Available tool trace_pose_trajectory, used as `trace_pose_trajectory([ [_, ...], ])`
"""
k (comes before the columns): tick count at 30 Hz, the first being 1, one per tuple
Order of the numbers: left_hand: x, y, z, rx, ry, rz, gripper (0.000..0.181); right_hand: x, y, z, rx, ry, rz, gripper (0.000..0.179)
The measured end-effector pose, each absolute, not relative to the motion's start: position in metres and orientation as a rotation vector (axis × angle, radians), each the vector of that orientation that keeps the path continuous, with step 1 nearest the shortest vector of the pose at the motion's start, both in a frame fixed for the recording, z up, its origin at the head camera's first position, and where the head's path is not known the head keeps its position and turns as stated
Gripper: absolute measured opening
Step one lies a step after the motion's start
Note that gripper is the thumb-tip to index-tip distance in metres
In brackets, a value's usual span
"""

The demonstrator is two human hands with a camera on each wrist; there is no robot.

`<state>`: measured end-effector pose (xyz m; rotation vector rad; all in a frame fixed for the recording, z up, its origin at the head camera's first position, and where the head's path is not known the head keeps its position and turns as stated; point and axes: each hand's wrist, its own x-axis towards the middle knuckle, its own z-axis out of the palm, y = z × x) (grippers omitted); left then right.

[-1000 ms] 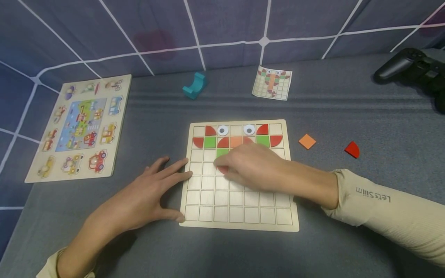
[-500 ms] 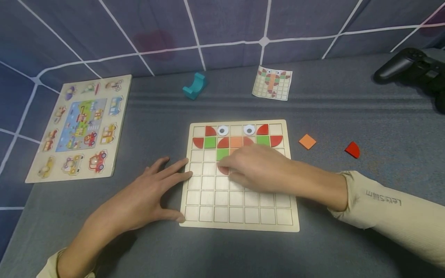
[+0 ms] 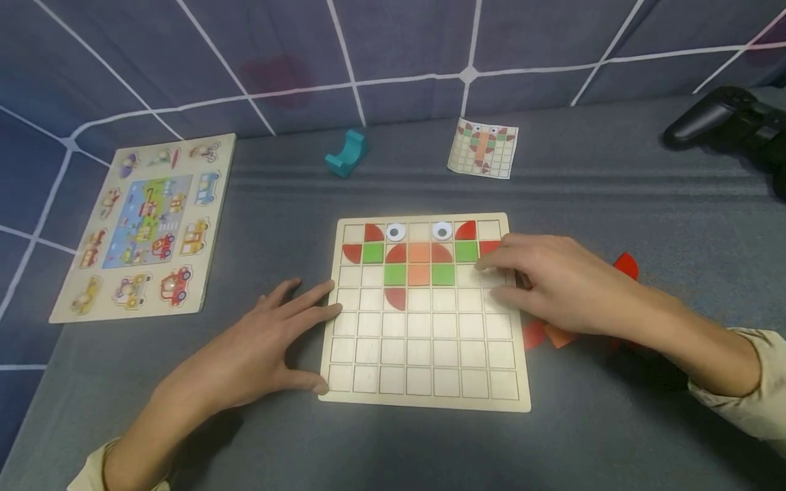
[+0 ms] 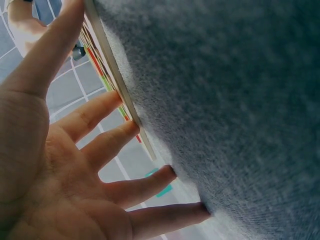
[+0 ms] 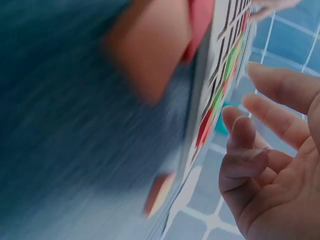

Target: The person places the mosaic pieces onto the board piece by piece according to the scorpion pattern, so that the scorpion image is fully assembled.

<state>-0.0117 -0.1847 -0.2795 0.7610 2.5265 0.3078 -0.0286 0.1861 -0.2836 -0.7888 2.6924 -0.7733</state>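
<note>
A wooden grid board (image 3: 424, 351) bears red quarter circles, green squares, orange squares and two eye discs in its upper rows. My left hand (image 3: 258, 348) rests at its left edge, fingers spread, with thumb and fingertips touching the rim. My right hand (image 3: 559, 286) is over the board's right edge, fingers loosely bent and holding nothing, as the right wrist view also shows. One red quarter circle (image 3: 396, 298) lies in the fourth row. Beside the board, partly behind my right hand, are a loose orange piece (image 3: 560, 335) and a red piece (image 3: 534, 334).
Another red quarter circle (image 3: 626, 264) shows beyond my right hand. A printed pattern card (image 3: 483, 149) and a teal curved block (image 3: 346, 153) lie behind the board. A vehicle peg puzzle (image 3: 86, 273) is at the left, a black game controller (image 3: 724, 126) at the far right.
My right hand has moved right from the board's middle to its right edge, uncovering a green square and an orange square in the third row. My left hand keeps its place.
</note>
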Motion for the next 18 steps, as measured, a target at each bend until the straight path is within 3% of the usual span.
trace_pose_trajectory([
  [9,-0.012,-0.186,-0.279,0.785,2.508,0.324,0.095,-0.032,0.227,-0.291,-0.598,2.882,-0.666,0.035],
  [18,-0.012,-0.186,-0.279,0.778,2.515,0.325,0.094,-0.044,0.239,-0.301,-0.506,2.839,-0.586,0.043],
])
